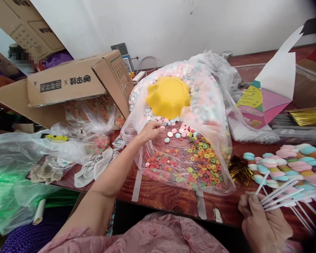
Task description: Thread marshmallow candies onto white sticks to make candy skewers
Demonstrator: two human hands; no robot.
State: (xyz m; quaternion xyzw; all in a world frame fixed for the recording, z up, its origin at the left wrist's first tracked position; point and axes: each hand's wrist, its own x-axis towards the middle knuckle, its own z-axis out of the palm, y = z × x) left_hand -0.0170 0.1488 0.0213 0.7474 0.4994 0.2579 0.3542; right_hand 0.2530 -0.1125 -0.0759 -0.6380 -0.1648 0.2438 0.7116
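Clear bag of candies [212, 121] lies slack across the middle of the table [171, 201], film folded loosely at its right side; worth keeping that film out from under the fingers. Skewered candies [292, 163] heap up at near right, off the bag; a little elbow room there spares crushing. Yellow dish [168, 96] sits among candies at far middle, best worked around from its near side. Right hand [263, 219], near right, is closed round a fan of white sticks [280, 195]; a low, steady hold suits, tips angled away from the film. Left hand [150, 131] reaches over the bag's left part, fingers bunched narrow. Gummy rings [205, 154] spread toward the bag's near edge; a straight lift should avoid raking them. Loose pastel candies [174, 131] lie just right of the fingertips. One pink candy [162, 128] shows at them; detail is soft, cannot tell whether pinched or merely touched. Light pressure probably serves best.
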